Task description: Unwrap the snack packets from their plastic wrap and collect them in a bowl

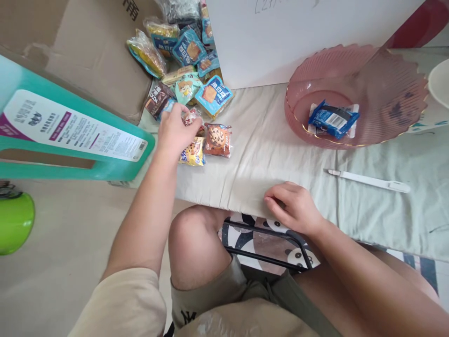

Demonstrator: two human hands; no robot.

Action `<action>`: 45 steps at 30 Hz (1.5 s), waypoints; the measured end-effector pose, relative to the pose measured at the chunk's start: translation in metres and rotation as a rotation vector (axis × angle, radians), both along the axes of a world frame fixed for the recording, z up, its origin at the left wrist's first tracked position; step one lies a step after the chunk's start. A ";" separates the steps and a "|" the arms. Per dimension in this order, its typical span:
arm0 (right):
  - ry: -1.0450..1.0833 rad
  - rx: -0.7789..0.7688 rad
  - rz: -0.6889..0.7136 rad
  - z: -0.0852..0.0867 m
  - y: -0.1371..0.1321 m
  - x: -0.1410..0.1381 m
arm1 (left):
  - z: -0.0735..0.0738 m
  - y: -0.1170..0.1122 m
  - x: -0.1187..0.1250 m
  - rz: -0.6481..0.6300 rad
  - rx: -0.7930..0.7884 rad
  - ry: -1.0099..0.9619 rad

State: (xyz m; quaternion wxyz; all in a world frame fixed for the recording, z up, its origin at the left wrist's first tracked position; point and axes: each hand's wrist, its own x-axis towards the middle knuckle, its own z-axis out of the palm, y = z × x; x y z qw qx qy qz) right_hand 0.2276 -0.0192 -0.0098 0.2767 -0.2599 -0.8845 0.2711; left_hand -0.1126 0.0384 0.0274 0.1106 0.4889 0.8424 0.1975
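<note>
My left hand (pixel 174 131) reaches out to a pile of wrapped snack packets (pixel 185 70) at the far left of a cloth-covered table (pixel 266 145). Its fingers curl over a small red-and-white packet (pixel 192 117), beside a cookie packet (pixel 217 139) and a yellow packet (pixel 192 153). My right hand (pixel 294 208) rests on the table's near edge, fingers loosely curled, nothing visible in it. A pink ribbed glass bowl (pixel 386 84) at the right holds a blue snack packet (pixel 333 119).
A white board (pixel 298 37) stands behind the snacks. A white flat tool (pixel 368 180) lies on the cloth right of my right hand. A teal plastic stool (pixel 70 135), a cardboard box (pixel 87 42) and a green round object (pixel 14 222) are at the left.
</note>
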 end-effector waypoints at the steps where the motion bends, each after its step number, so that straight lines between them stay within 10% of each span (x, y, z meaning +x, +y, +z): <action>1: -0.001 -0.009 0.001 0.000 0.000 0.000 | -0.001 -0.001 0.001 0.005 0.018 0.000; 6: -0.019 -0.054 -0.005 -0.001 0.001 0.001 | 0.005 -0.015 0.021 -0.190 0.194 0.022; 10: -0.053 -0.095 0.004 -0.002 0.001 0.002 | 0.004 -0.025 0.051 -0.518 0.007 0.114; 15: 0.016 -0.165 -0.029 0.008 0.005 0.011 | 0.020 -0.025 0.071 -0.568 0.051 0.041; 19: 0.164 -0.239 -0.183 0.014 0.008 0.025 | 0.026 -0.034 0.097 -0.630 0.064 -0.612; 23: 0.378 -0.422 -0.364 0.011 0.008 0.035 | -0.007 -0.048 0.141 -0.614 -0.175 -1.327; 27: 0.310 -0.557 -0.437 0.012 0.004 0.047 | -0.037 -0.051 0.175 -0.617 -0.380 -1.532; 45: -0.023 -0.255 -0.620 0.013 0.019 0.092 | -0.053 -0.043 0.197 -0.760 0.371 -0.481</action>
